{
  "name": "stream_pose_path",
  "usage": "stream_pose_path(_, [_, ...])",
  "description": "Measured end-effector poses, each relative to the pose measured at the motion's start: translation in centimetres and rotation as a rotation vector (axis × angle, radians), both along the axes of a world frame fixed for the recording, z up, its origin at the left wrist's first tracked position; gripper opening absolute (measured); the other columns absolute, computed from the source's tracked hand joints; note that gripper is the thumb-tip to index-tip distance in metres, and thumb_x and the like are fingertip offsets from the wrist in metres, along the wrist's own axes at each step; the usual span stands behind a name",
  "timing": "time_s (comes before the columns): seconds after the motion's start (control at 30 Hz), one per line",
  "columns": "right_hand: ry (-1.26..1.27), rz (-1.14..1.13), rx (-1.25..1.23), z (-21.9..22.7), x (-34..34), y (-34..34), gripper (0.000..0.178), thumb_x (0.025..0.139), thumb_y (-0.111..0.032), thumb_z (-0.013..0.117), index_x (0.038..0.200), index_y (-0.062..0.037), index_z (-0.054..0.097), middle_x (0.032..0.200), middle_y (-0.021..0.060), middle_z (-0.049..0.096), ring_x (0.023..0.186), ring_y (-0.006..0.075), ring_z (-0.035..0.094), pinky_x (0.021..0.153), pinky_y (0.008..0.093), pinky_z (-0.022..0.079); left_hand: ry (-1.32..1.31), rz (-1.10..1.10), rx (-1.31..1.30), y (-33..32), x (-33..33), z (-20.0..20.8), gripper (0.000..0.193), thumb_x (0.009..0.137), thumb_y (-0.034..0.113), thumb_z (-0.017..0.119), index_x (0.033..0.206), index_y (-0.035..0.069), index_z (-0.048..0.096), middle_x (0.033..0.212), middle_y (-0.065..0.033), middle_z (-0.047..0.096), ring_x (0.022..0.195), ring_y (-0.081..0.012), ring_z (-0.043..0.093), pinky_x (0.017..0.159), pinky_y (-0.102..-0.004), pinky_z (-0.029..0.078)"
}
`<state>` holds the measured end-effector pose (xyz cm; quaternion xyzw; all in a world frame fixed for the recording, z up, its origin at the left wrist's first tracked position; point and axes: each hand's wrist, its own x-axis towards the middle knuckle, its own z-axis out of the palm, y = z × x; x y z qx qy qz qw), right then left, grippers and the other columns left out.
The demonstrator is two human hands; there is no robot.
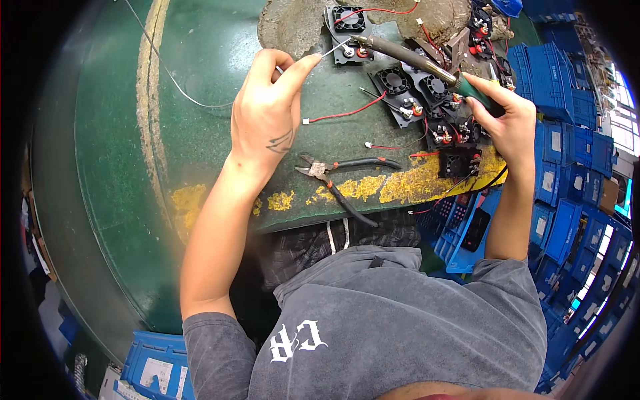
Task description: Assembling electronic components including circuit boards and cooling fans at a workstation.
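Between the fingertips of my left hand (270, 100) is pinched a thin solder wire (179, 89), whose long tail loops away to the left. My right hand (507, 120) is wrapped round the green handle of a soldering iron (407, 56). The iron's tip and the wire's end meet at the terminals of a black fan plate (349, 28) with a small cooling fan and a red wire. Nearer to me lie more fan assemblies (393, 81), bearing red and metal terminals and white-plugged leads.
Diagonal cutters (319, 169) with dark handles lie near the front edge, one handle overhanging it. Several blue crates (553, 80) are stacked at the right. A blue bin (463, 250) holding a dark phone-like object (476, 230) stands below the table edge. Another blue crate (155, 363) is at lower left.
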<state>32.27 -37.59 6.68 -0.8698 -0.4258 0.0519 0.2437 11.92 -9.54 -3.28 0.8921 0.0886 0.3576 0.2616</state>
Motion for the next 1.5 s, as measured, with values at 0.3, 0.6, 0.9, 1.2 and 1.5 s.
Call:
stream_pose_path(0.3, [-0.005,-0.003,0.047,0.1,-0.3,-0.1,0.038,0.087,0.001,0.075,0.124,-0.0027,0.074,0.102,0.0070,0.077,0.089,0.0087,0.067,0.082,0.0244,0.053,-0.042,0.024,-0.008,0.1,0.1,0.3,0.034,0.086,-0.006,0.069,0.116,0.011,0.074,0.094,-0.0098,0.059,0.074,-0.0264,0.062,0.067,-0.0368,0.054])
stream_pose_path(0.6, [0.103,-0.095,0.166,-0.3,-1.2,-2.7,0.036,0.087,-0.002,0.077,0.123,-0.0028,0.075,0.103,0.0076,0.078,0.086,0.0096,0.069,0.080,0.0250,0.055,-0.092,0.044,-0.042,0.2,0.1,0.4,0.024,0.091,-0.001,0.070,0.112,0.007,0.075,0.096,-0.0112,0.061,0.076,-0.0271,0.065,0.067,-0.0357,0.054])
stream_pose_path(0.9, [0.391,-0.195,0.264,-0.6,-3.2,-7.1,0.040,0.094,0.006,0.067,0.133,0.0051,0.065,0.109,0.0080,0.075,0.092,0.0086,0.068,0.072,0.0191,0.048,-0.116,0.019,-0.135,0.1,-0.3,0.5,0.020,0.095,0.003,0.068,0.114,0.005,0.075,0.082,-0.0094,0.066,0.060,-0.0163,0.055,0.057,-0.0283,0.047])
stream_pose_path(1.2, [0.316,-0.335,0.411,-3.7,-3.4,-9.5,0.037,0.089,0.003,0.074,0.126,0.0010,0.072,0.108,0.0082,0.075,0.098,0.0122,0.069,0.087,0.0260,0.054,0.109,-0.011,-0.113,-0.2,-1.6,0.5,0.029,0.089,-0.003,0.073,0.116,0.008,0.076,0.074,-0.0064,0.063,0.057,-0.0126,0.050,0.055,-0.0271,0.044])
stream_pose_path(1.5, [0.310,-0.399,0.466,-4.7,-3.3,-11.2,0.039,0.086,0.004,0.074,0.126,0.0041,0.071,0.113,0.0104,0.075,0.102,0.0147,0.070,0.093,0.0277,0.053,0.302,-0.071,-0.085,-0.1,-0.2,1.6,0.037,0.086,-0.006,0.076,0.120,0.008,0.075,0.083,-0.0007,0.054,0.062,-0.0075,0.042,0.056,-0.0226,0.036])
